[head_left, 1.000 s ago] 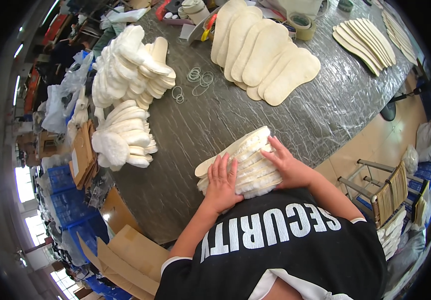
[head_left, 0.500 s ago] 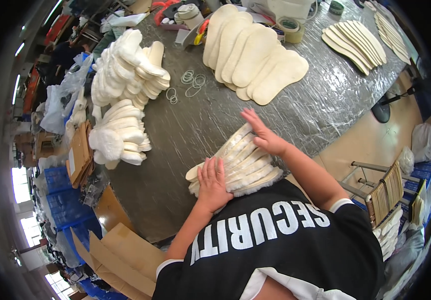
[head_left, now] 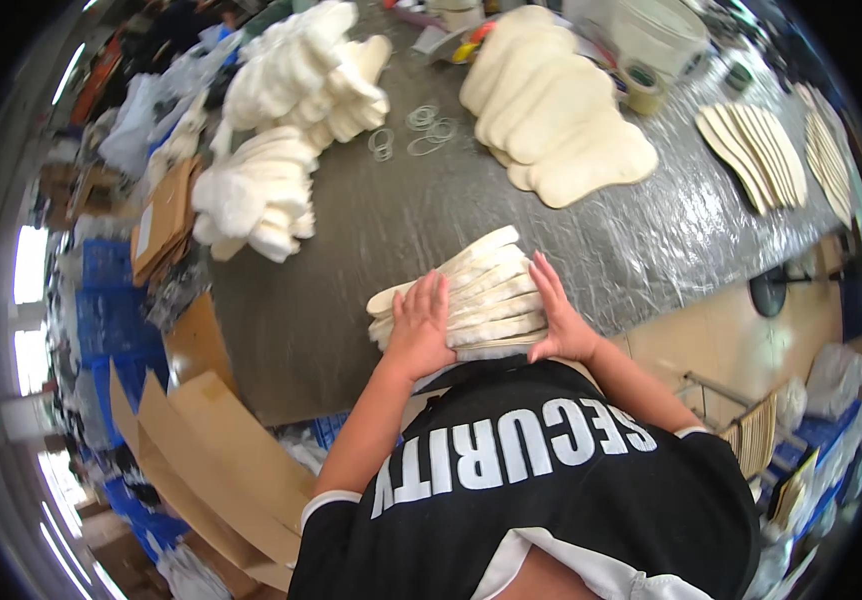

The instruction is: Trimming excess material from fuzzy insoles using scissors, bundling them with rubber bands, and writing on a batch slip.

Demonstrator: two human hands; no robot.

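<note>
A fanned stack of cream fleece insoles (head_left: 491, 295) lies on edge at the near side of the table, against my black shirt. My left hand (head_left: 417, 328) grips its left end, fingers laid over the top. Around the right end curves my right hand (head_left: 564, 322), fingers on the far side and thumb on the near side. Both palms press the stack between them. Fluffy lining shows along the insoles' edges; the undersides of my hands are hidden.
Fluffy insole piles (head_left: 256, 190) stand at the left, with rubber bands (head_left: 433, 132) beside them. Flat insoles (head_left: 561, 110) spread across the back, near tape rolls (head_left: 643, 85). More insoles (head_left: 753, 155) lie at the right. A cardboard box (head_left: 231, 460) stands left, below the table (head_left: 281, 340).
My right hand has come down and closed round the stack's right end. The insoles are squeezed closer together and more upright. The head view has shifted, moving the table's contents.
</note>
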